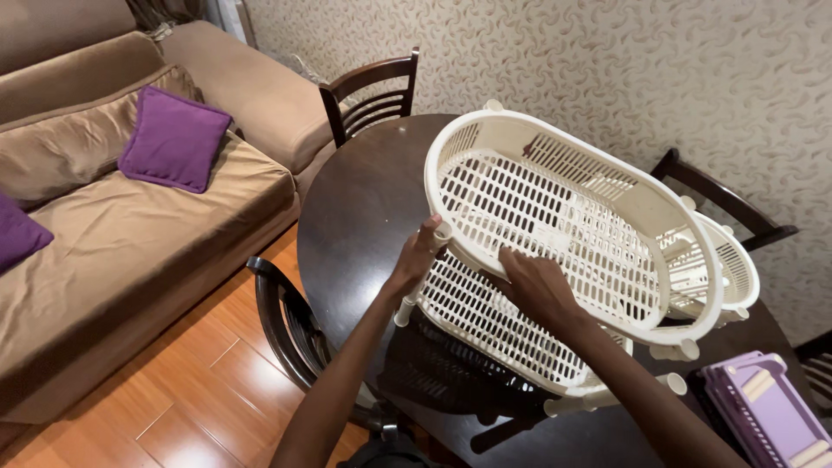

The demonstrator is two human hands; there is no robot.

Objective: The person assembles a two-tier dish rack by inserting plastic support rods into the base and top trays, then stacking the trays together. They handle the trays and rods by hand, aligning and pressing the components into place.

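A cream oval plastic basket (555, 195) with a slotted bottom is tilted up on edge over the dark round table (364, 199). My left hand (418, 257) grips its near rim at the lower left. My right hand (536, 282) rests flat against the slotted bottom, fingers pointing left. Under it lies a second cream slotted tier (485, 325) with short round pegs at its corners. A third cream basket (724, 273) shows behind on the right.
A purple plastic item (767, 407) lies at the table's right front. Dark wooden chairs stand at the back (373, 91), right (724, 199) and near left (286, 325). A tan sofa (130, 225) with purple cushions (173, 139) fills the left, above a wood floor.
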